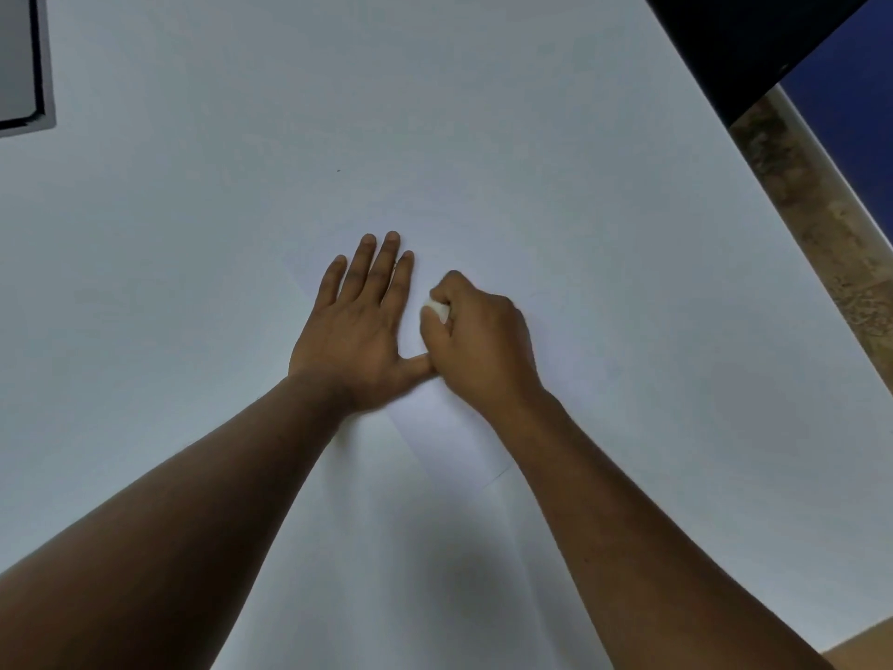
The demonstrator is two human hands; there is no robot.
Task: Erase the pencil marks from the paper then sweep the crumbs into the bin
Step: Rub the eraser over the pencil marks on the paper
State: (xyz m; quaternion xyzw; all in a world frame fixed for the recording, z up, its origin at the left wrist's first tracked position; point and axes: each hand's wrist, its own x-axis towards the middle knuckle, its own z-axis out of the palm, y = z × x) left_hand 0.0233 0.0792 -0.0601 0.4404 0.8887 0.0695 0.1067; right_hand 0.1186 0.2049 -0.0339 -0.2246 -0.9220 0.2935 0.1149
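Nearest the person, the sheet of paper (pixel 449 442) lay on the white table (pixel 193 234), its near corner showing between the two forearms. Its long axis appeared to run diagonally, from that corner away to the upper left under both hands — its far edges were faint against the table.

The left hand (pixel 360 331) lay flat on the paper, fingers (pixel 381 268) extended and only slightly spread, thumb out to the right and touching the right hand.

The right hand (pixel 478 345) was curled, pinching a white eraser (pixel 436 311) at its fingertips. The eraser pointed left and downward, just beside the left index finger, apparently on the paper. No pencil marks or crumbs could be made out.

Judged: erasing was in hand. The working patch lay in the gap between the hands, with the right hand nearer it.

No bin was in view.
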